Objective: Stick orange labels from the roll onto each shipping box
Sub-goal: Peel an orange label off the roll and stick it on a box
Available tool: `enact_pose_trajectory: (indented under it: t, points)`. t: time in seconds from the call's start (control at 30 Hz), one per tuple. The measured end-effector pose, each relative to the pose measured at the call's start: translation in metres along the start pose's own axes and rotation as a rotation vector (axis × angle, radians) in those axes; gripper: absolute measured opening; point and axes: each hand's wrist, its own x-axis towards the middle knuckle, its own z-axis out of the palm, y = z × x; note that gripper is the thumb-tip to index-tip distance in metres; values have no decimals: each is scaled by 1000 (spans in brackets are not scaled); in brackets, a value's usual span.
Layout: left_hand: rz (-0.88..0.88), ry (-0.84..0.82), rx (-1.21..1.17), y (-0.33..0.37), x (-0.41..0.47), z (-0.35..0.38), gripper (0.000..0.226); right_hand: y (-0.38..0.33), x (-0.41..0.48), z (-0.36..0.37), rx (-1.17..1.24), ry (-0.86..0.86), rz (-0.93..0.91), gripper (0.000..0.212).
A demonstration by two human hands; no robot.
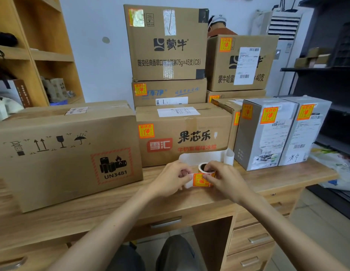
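Holding a roll of orange labels [206,168] just above the wooden tabletop [111,204], a person faces a bank of shipping cartons. The left hand [170,178], fingers curled, pinches the white backing paper [187,185] at the edge of one orange label [199,180]. The right hand [223,179] grips the roll, its thumb pressed on the label's other edge. A loose ribbon of spent backing [205,157] curls up behind the roll. Directly behind the hands, a brown box with red lettering [189,122] carries an orange sticker [146,131] at the upper left corner of its front. Two grey boxes [268,137] to the right show the same sticker, as do the cartons stacked behind [166,55]. On the left, the large brown box marked UN3481 [68,153] shows only printed handling symbols on its front.
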Motion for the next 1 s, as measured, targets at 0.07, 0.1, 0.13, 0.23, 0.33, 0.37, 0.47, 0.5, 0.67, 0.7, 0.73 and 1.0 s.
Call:
enact_pose_trajectory:
  t: [0.07, 0.1, 0.13, 0.23, 0.33, 0.37, 0.47, 0.5, 0.67, 0.7, 0.73, 1.0]
  points:
    - [-3, 3, -19, 0, -1, 1, 14, 0, 0, 2, -13, 23, 6, 12]
    - [-8, 5, -34, -1, -1, 1, 14, 0, 1, 3, -19, 33, 7, 12]
    - [-12, 8, -46, -1, -1, 2, 14, 0, 1, 5, -27, 44, 4, 13]
    - [-9, 15, -64, -1, -1, 2, 13, -1, -2, 10, -76, 104, -34, 20]
    - [-6, 23, -92, -4, 0, 2, 13, -4, -10, 13, -135, 206, -88, 24]
    - [-8, 28, -107, -5, 1, 3, 12, -6, -13, 13, -141, 235, -101, 23]
    - [-16, 41, -164, -4, 2, 6, 10, -16, -20, 17, -140, 235, -127, 22]
    - [-14, 41, -185, -3, 2, 6, 10, -19, -21, 18, -134, 216, -126, 21]
    - [-4, 44, -241, -3, 2, 8, 12, -23, -20, 23, -84, 161, -46, 18]
    - [-1, 40, -246, -3, 1, 8, 12, -22, -19, 23, -76, 161, -25, 19]
    - [2, 31, -251, -2, 1, 7, 12, -22, -18, 23, -67, 162, -6, 19]
    - [7, -36, -277, -5, 0, 5, 15, -19, -16, 23, 7, 131, 54, 21]
